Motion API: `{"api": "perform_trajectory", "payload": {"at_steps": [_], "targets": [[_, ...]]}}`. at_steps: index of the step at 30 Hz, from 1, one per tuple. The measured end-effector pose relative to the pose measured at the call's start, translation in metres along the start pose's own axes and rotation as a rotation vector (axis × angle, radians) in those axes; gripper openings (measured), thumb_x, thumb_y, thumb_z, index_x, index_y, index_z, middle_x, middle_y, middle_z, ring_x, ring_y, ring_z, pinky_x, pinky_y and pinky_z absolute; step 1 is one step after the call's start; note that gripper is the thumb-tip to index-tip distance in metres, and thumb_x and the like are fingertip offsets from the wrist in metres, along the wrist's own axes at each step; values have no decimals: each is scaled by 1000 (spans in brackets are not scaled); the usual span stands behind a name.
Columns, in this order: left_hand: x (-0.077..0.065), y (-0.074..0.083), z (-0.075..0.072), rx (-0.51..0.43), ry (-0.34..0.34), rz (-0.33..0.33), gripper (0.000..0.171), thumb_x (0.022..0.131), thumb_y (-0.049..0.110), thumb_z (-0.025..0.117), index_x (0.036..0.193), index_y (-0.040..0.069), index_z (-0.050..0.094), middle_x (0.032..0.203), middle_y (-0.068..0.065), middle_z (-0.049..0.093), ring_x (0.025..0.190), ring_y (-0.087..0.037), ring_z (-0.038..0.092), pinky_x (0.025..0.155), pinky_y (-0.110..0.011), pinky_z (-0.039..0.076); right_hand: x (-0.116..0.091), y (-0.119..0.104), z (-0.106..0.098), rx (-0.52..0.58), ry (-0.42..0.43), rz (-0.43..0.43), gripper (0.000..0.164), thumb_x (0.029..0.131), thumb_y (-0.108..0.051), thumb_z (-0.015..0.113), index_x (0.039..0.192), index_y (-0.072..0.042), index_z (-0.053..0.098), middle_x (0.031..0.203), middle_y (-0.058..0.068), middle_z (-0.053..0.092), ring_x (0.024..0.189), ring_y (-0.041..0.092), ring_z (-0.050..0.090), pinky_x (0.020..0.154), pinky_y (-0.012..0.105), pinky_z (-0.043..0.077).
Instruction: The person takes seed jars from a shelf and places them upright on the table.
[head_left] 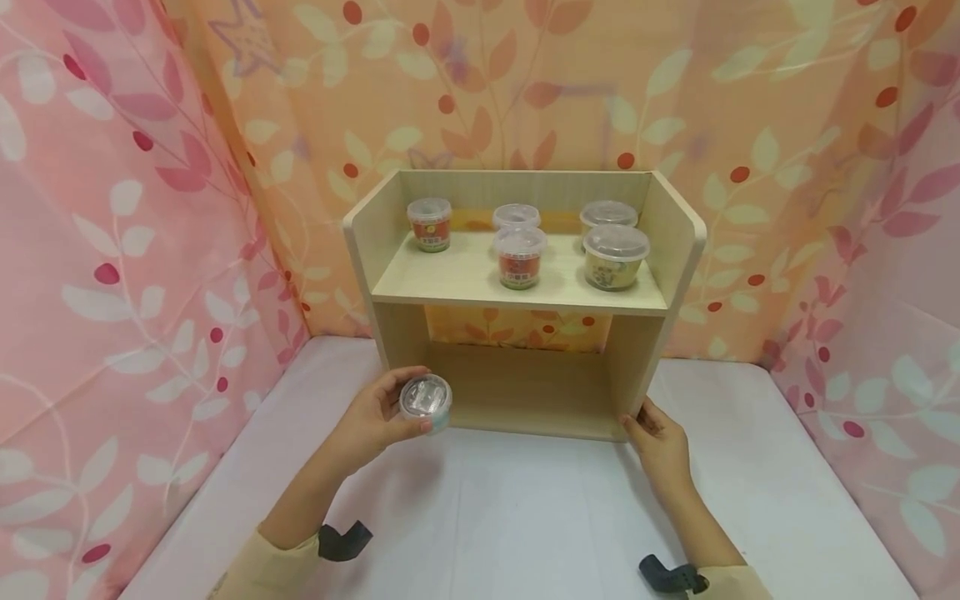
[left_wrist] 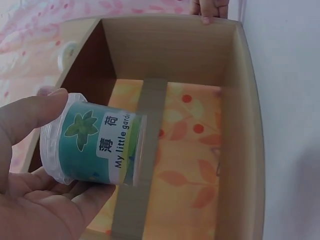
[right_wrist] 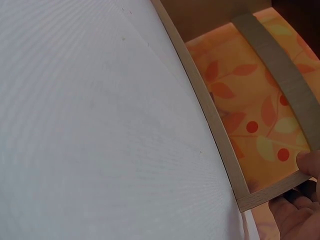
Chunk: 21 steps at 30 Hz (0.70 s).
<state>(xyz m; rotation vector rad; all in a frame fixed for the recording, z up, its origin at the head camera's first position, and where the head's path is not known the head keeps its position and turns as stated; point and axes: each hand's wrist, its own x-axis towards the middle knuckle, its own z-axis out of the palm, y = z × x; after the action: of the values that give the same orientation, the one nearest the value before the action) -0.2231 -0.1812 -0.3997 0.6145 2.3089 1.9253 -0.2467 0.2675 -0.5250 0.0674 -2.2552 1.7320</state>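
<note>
My left hand (head_left: 375,421) grips a small clear plastic cup (head_left: 426,398) with a lid, in front of the shelf's lower left. In the left wrist view the cup (left_wrist: 97,142) lies sideways between thumb and fingers; its teal label shows a green leaf and "My little garden". My right hand (head_left: 660,442) holds the lower right side panel of a pale wooden two-tier shelf (head_left: 517,292). In the right wrist view, the thumb of the right hand (right_wrist: 295,210) lies inside the panel and the fingers outside.
On the upper tier stand a red-labelled cup (head_left: 431,225) at left, red-labelled cups (head_left: 519,265) in the middle, and wider yellow-labelled tubs (head_left: 615,262) at right. The shelf stands on a white-covered table (head_left: 525,517). Floral curtains (head_left: 525,83) hang behind and at both sides.
</note>
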Motion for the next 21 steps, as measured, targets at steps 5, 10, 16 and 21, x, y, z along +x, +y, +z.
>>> {"api": "perform_trajectory", "payload": {"at_steps": [5,10,16,21], "targets": [[5,-15,2,3,-19,-16,77,78,3,87,144,1,49,145,-19,53,135,-36,52,104,-19,48,-1,-2,0,6,-3,10,63,101,-17,68,154,2,39,153,24,46,139,38,46,95,9,47],[11,-32,3,49,-22,-56,76,78,9,89,143,6,51,145,-14,54,135,-33,53,111,-34,47,-3,-5,0,24,4,27,64,100,-17,69,154,2,40,153,25,45,139,37,47,94,9,47],[17,-52,-1,93,-25,-91,79,80,8,88,147,2,47,147,-15,53,137,-33,52,114,-37,44,-1,-4,1,32,13,28,63,99,-14,69,153,2,40,152,24,46,138,37,48,93,10,48],[19,-65,-4,113,-35,-101,81,81,6,86,149,-2,44,148,-20,52,138,-36,52,114,-44,43,0,-1,1,18,15,31,64,100,-16,69,153,2,40,152,25,47,138,37,48,93,10,49]]}}
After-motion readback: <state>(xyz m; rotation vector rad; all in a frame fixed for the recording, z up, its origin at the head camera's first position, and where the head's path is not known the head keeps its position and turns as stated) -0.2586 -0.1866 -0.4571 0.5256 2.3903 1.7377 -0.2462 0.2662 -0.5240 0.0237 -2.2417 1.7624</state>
